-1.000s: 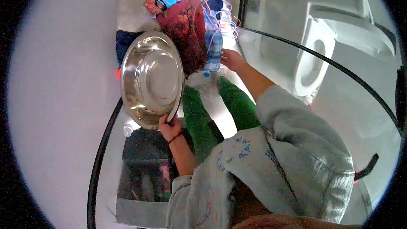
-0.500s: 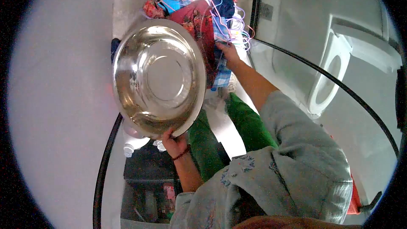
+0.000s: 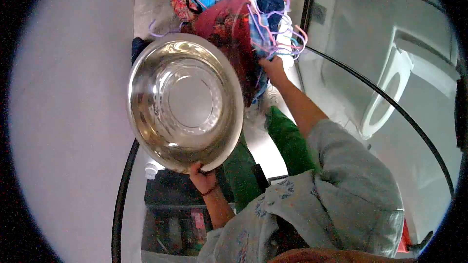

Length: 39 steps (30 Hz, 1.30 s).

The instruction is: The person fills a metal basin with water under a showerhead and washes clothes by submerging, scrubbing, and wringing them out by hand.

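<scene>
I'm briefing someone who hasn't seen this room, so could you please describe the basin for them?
At the top of the view is a heap of clothes and hangers. Just below it, towards the left, the left hand holds a basin by its rim. Wide, round and shiny metal, the basin stands out from the soft, colourful heap beside it.

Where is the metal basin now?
In the head view, the metal basin is left of centre, its rim in the left hand, beside the dark red cloth.
</scene>
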Motion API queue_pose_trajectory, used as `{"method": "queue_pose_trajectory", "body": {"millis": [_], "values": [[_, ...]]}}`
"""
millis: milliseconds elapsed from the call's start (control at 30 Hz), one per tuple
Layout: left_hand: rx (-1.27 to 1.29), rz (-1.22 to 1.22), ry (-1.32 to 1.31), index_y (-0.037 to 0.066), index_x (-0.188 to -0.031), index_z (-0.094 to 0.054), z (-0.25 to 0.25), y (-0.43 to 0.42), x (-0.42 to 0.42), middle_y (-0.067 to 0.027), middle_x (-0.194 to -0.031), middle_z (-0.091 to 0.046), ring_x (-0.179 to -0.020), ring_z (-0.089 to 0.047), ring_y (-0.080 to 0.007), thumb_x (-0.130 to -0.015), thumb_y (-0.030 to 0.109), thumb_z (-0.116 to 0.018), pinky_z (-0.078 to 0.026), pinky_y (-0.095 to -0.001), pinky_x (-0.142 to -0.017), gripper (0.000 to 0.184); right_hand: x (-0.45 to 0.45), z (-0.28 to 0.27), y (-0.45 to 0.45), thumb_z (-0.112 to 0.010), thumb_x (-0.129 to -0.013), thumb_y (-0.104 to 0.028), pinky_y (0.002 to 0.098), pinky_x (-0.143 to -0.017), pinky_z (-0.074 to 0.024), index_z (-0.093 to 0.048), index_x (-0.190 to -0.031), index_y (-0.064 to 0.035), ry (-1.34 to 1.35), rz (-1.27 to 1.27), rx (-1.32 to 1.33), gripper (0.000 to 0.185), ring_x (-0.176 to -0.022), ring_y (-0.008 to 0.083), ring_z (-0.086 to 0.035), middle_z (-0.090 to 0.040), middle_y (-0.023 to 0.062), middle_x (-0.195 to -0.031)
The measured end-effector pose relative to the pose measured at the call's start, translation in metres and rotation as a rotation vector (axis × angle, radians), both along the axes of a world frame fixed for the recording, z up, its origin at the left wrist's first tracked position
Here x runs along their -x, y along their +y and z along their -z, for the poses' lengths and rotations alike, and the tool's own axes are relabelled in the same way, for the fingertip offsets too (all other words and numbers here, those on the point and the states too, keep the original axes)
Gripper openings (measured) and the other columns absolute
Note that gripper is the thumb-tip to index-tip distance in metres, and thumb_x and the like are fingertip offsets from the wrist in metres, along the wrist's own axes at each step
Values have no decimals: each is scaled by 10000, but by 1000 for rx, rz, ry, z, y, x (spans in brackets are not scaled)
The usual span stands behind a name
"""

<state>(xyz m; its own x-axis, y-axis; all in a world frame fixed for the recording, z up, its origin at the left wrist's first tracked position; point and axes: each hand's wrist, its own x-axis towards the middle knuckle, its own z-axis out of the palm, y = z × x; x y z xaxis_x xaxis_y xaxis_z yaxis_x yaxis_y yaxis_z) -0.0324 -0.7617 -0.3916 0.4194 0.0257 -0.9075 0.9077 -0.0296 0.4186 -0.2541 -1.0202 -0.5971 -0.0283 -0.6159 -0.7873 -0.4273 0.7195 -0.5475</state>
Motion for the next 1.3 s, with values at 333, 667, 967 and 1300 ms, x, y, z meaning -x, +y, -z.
{"method": "queue_pose_trajectory", "body": {"millis": [333, 667, 967, 1300], "values": [[84, -29, 59, 25, -935, -555, 18, 110, 15, -104, -968, -570, -907, -541, -257, -668, 35, -511, -442, -411, -811, 271, -130, -54, 33, -674, -620, -141, 414, -994, -222, -208, -1265, 58, 186, -496, 678, 820, -1203, 396, -258, -245, 260, -1304], [349, -253, 327, 3, -1091, -491, 10, 69, 21, -122, -1051, -548, -965, -522, -274, -705, 75, -496, -404, -419, -865, 393, -165, -45, 28, -640, -615, -118, 443, -804, -393, -318, -1194, 1, 288, -390, 574, 673, -972, 430, -439, -406, 276, -1099], [393, -108, 318, 28, -1107, -469, -18, 9, 24, -118, -1044, -544, -863, -533, -238, -693, 98, -574, -478, -347, -695, 433, -120, -35, 16, -610, -719, -212, 426, -772, -404, -464, -1076, 6, 90, -511, 322, 442, -881, 376, -519, -536, 242, -975], [290, 58, 109, -43, -1003, -531, -94, -52, 6, -159, -996, -575, -937, -548, -289, -678, 115, -519, -413, -418, -874, 361, -83, -80, 64, -588, -740, -230, 384, -742, -419, -522, -1027, -45, -503, -24, -125, 347, -840, 254, -536, -559, 166, -944]]}}
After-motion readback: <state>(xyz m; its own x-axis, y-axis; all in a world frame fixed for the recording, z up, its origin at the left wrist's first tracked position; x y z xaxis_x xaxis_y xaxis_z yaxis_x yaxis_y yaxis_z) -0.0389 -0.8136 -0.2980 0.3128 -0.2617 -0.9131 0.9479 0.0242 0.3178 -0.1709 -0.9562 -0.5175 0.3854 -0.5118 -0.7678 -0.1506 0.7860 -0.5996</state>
